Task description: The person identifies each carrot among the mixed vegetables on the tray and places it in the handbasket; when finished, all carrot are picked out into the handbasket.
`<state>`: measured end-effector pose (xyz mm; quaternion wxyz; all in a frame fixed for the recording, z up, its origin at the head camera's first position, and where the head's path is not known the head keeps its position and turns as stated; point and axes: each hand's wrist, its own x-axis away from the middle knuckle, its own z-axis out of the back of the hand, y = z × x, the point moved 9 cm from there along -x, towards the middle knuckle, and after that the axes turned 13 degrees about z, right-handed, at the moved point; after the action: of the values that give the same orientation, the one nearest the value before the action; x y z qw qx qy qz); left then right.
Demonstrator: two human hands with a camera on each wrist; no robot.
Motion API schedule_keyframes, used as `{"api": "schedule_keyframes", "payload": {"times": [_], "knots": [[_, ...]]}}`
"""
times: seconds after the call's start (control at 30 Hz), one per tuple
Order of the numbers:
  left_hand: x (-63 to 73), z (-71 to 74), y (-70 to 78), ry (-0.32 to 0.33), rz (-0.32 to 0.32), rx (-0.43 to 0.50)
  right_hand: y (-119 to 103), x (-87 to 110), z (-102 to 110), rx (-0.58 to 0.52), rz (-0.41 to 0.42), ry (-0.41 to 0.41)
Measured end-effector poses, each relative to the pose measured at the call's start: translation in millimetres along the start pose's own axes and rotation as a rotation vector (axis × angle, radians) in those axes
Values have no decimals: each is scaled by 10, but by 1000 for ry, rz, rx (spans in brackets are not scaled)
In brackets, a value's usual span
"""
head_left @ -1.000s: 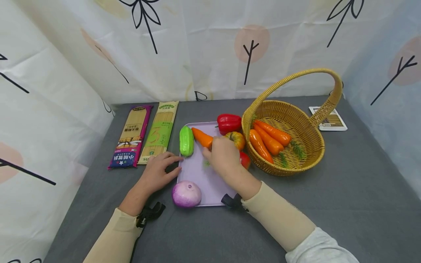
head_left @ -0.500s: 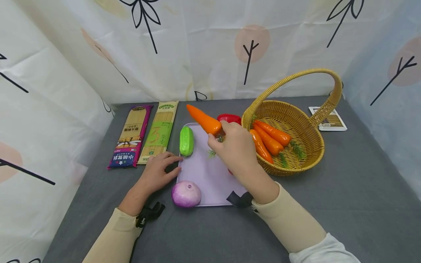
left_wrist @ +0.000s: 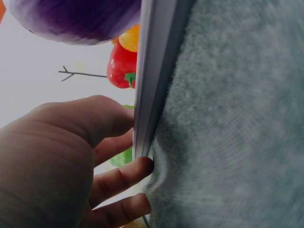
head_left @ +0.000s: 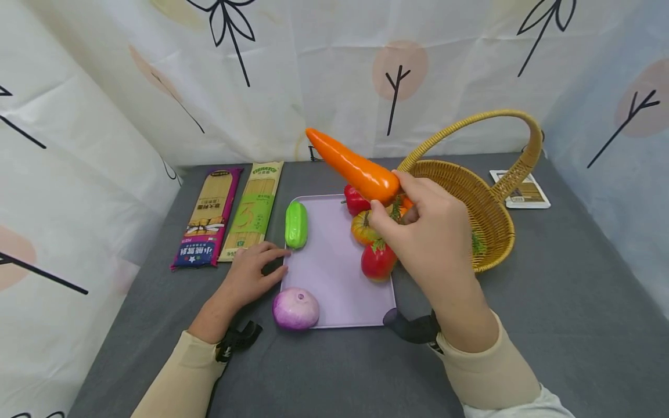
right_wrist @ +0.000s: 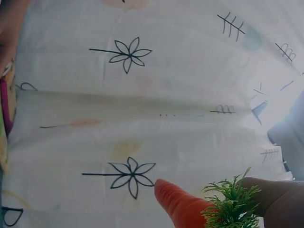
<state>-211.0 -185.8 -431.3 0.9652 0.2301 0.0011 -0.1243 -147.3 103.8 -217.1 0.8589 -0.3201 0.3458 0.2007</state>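
Note:
In the head view my right hand point(head_left: 436, 232) pinches a carrot point(head_left: 356, 170) by its leafy end, raised over the far right of the lilac tray point(head_left: 334, 290). Its tip points up and left. The right wrist view shows the carrot point(right_wrist: 180, 204) and green leaves against the cloth backdrop. My left hand point(head_left: 254, 271) rests at the tray's left edge, fingertips at the rim. On the tray lie a green cucumber-like vegetable point(head_left: 297, 224), a purple onion point(head_left: 296, 308), a tomato point(head_left: 378, 262), a yellow-orange tomato-like vegetable point(head_left: 362, 227) and a partly hidden red bell pepper point(head_left: 355, 200).
A wicker basket point(head_left: 491, 232) with a tall handle stands right of the tray, its carrots mostly hidden by my right hand. Two noodle packs, one purple point(head_left: 206, 220) and one green point(head_left: 254, 212), lie at the left. A white-edged packet point(head_left: 528, 194) lies behind the basket.
My right hand has lifted the carrot off the tray and carried it up and to the right, toward the basket. The left hand has stayed in place.

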Motion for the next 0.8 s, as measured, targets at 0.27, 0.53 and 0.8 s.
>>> {"api": "schedule_keyframes", "payload": {"times": [0.27, 0.53, 0.8], "knots": [[6, -6, -17, -7, 1, -1, 61, 28, 397, -2, -20, 99], [1, -6, -25, -11, 4, 4, 341, 134, 781, -3, -164, 179], [-10, -6, -14, -7, -2, 5, 692, 260, 1138, 46, -285, 241]]}}
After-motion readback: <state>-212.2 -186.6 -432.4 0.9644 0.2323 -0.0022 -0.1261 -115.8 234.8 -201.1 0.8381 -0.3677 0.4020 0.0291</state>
